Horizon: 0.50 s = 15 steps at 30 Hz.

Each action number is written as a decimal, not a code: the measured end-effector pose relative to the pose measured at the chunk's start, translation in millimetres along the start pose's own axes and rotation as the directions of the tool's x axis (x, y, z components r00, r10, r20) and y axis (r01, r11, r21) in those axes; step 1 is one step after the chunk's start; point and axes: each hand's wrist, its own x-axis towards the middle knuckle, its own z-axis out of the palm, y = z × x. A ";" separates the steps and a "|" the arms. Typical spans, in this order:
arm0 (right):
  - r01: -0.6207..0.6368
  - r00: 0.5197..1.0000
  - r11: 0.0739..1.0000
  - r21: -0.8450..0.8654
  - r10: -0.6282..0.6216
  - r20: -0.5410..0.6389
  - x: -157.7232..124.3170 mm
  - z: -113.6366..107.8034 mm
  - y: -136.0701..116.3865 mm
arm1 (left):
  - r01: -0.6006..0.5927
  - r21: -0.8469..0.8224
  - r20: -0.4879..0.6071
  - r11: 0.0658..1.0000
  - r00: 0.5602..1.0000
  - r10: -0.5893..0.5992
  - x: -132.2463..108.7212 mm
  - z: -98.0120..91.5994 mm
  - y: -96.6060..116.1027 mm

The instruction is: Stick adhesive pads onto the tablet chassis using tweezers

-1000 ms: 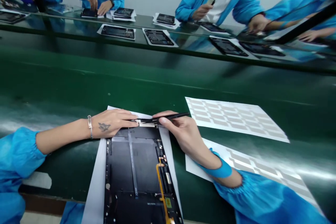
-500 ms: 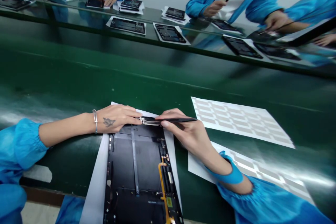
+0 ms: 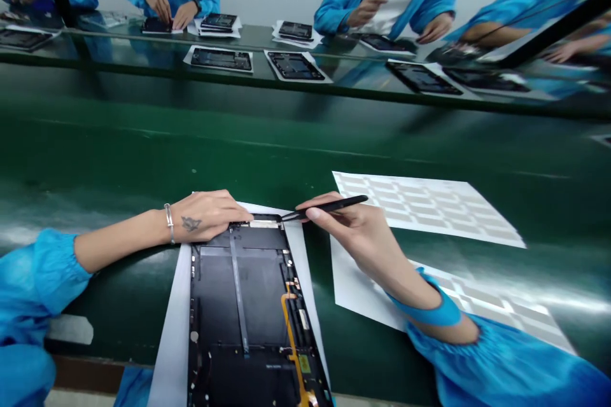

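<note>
Device shell [image 3: 265,296] bears unreadably small print [image 3: 273,367]; right fingers [image 3: 322,198] grip tweezers [image 3: 341,204], left fingers [image 3: 233,212] touch the shell, grip unclear.

The left forearm [image 3: 121,238] reaches in from the left; the left hand [image 3: 210,216] lies palm down, fingers [image 3: 233,210] straight, pointing right, 1 tattoo [image 3: 191,224] on its back. The right forearm [image 3: 410,286] slants from the near right, the right hand [image 3: 356,226] pinching, thumb [image 3: 322,217] nearest.

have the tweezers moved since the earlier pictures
Yes, the tweezers have moved right: judged against the device, their tips were over the white strip and are now at its right end.
</note>
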 end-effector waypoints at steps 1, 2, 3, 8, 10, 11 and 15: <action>-0.023 0.999 0.999 0.039 0.024 -0.036 0.1 1.2 1.5 | 0.036 0.006 0.008 0.999 0.999 -0.036 5.3 -1.2 0.3; -0.040 0.997 0.996 0.080 0.045 -0.065 0.3 2.4 3.0 | 0.073 0.014 0.022 0.997 0.997 -0.074 11.4 -2.5 0.6; -0.049 0.994 0.992 0.117 0.060 -0.089 0.4 3.5 4.4 | 0.106 0.019 0.041 0.994 0.993 -0.107 17.8 -3.9 0.8; -0.034 0.984 0.979 0.199 0.068 -0.165 0.1 7.6 7.7 | 0.185 -0.056 0.256 0.981 0.953 -0.165 48.6 -18.6 -1.2; -0.027 0.979 0.977 0.209 0.068 -0.192 -0.2 8.2 9.2 | 0.215 -0.089 0.371 0.973 0.913 -0.168 60.9 -27.5 -1.7; -0.026 0.975 0.977 0.212 0.071 -0.209 -0.1 8.3 10.5 | 0.236 -0.089 0.432 0.968 0.884 -0.176 67.4 -31.8 -1.5; 0.002 0.947 0.978 0.210 0.065 -0.314 1.7 7.5 16.8 | 0.282 -0.017 0.615 0.959 0.759 -0.213 93.7 -43.1 1.0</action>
